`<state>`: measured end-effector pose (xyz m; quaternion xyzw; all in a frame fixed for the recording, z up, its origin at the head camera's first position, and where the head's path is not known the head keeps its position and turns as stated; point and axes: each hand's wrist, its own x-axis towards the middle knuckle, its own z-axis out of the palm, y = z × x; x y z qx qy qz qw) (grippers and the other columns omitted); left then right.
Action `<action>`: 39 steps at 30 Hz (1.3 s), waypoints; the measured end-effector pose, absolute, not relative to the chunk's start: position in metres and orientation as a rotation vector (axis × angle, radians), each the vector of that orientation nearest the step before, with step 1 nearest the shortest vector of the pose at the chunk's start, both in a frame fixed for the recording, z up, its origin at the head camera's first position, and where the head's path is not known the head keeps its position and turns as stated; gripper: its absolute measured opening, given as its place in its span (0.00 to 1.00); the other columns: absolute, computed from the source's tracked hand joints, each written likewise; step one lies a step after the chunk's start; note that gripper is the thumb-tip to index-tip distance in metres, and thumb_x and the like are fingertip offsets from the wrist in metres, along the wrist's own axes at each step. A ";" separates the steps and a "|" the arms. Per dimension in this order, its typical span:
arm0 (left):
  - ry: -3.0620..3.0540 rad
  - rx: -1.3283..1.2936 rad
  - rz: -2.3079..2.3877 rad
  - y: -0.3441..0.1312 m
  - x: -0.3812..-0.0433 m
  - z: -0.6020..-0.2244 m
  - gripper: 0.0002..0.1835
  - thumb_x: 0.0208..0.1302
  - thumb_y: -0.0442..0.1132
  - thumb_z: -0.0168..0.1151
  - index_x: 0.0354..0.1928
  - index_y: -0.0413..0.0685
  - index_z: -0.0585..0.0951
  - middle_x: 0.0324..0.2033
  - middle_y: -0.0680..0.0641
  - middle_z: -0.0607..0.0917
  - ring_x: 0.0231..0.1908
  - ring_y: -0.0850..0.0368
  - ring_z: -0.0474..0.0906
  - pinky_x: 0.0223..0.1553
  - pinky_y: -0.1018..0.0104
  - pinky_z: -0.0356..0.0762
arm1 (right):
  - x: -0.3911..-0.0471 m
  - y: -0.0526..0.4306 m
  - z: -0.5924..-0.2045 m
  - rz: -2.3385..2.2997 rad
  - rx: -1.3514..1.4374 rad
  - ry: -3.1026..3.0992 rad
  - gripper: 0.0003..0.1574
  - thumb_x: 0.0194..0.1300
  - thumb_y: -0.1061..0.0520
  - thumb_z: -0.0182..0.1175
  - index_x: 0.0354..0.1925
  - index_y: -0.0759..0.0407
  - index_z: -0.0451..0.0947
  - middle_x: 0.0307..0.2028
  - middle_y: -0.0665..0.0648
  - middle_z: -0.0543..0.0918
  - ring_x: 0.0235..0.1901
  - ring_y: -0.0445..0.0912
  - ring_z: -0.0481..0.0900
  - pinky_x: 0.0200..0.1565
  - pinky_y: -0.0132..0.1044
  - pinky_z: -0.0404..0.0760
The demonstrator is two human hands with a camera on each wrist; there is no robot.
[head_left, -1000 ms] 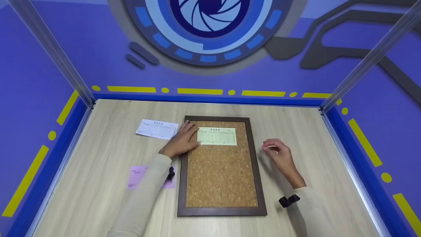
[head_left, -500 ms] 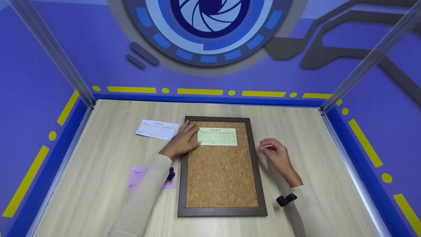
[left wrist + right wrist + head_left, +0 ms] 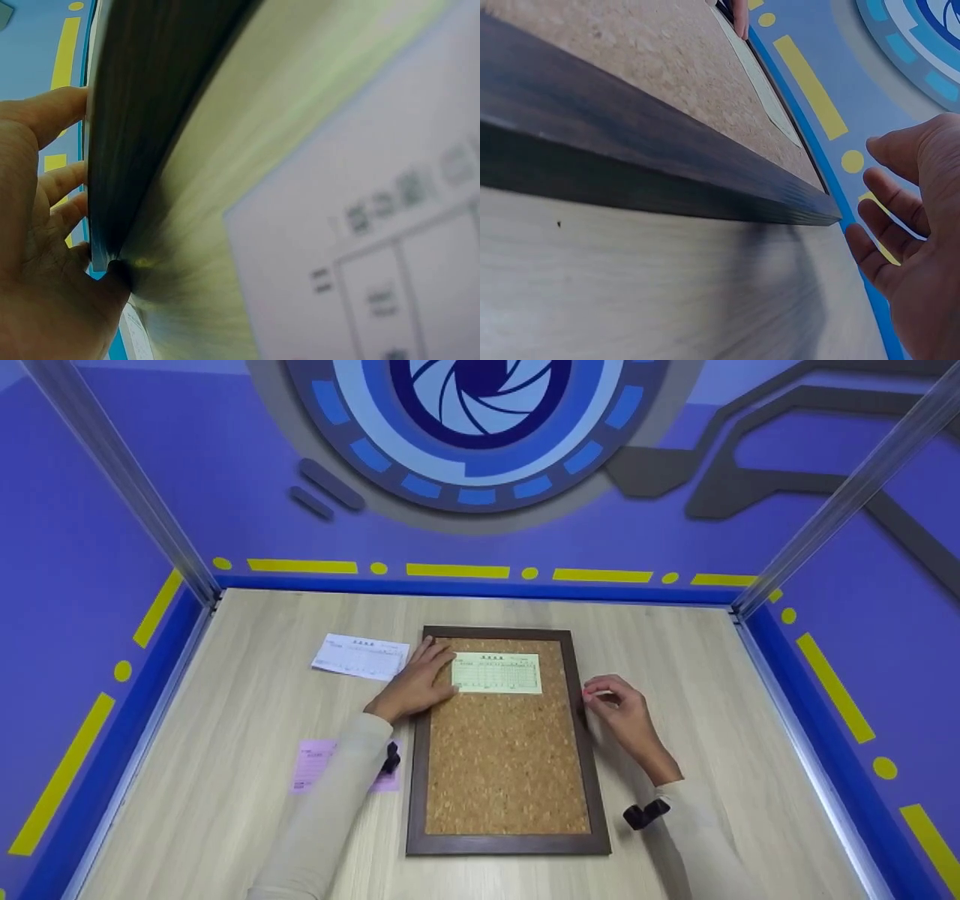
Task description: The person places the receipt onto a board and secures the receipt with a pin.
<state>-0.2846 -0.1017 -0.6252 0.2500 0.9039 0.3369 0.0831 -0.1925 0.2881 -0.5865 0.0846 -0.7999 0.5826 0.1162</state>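
A cork board in a dark brown frame lies on the table. Near its top is a pale green printed slip. Across the board's left frame rests my left hand, its fingers extended and the tips touching the slip's left edge. Just off the right frame, my right hand pinches a small pinkish-red object between thumb and index finger; it is too small to tell its kind. The right wrist view shows that hand beyond the frame, without the red object visible.
A white printed slip lies left of the board, partly behind the left hand. Lower down, a pink-purple slip is partly covered by the left sleeve. Blue-purple walls enclose the table's back and sides.
My right hand has moved left, bringing the small pinkish-red object up to the board's right frame. The left hand and the slips have stayed in place.
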 end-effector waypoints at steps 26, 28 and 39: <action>2.717 0.748 0.937 -0.101 -0.285 -0.626 0.42 0.77 0.51 0.64 0.85 0.40 0.64 0.87 0.40 0.58 0.88 0.37 0.38 0.85 0.40 0.46 | -0.216 0.280 -0.617 1.666 0.303 -2.490 0.04 0.69 0.69 0.74 0.38 0.63 0.88 0.48 0.61 0.88 0.52 0.49 0.84 0.51 0.31 0.81; 2.715 0.755 0.936 -0.101 -0.285 -0.627 0.42 0.77 0.51 0.64 0.85 0.40 0.64 0.87 0.40 0.58 0.88 0.36 0.37 0.85 0.40 0.46 | -0.217 0.279 -0.618 1.652 0.317 -2.498 0.04 0.69 0.70 0.74 0.38 0.64 0.88 0.48 0.61 0.88 0.51 0.48 0.84 0.50 0.30 0.82; 2.716 0.744 0.935 -0.101 -0.285 -0.627 0.42 0.76 0.50 0.65 0.85 0.41 0.64 0.87 0.41 0.58 0.88 0.38 0.37 0.85 0.40 0.46 | -0.223 0.270 -0.616 1.682 0.377 -2.537 0.01 0.72 0.66 0.73 0.40 0.63 0.88 0.45 0.59 0.87 0.45 0.47 0.83 0.47 0.29 0.81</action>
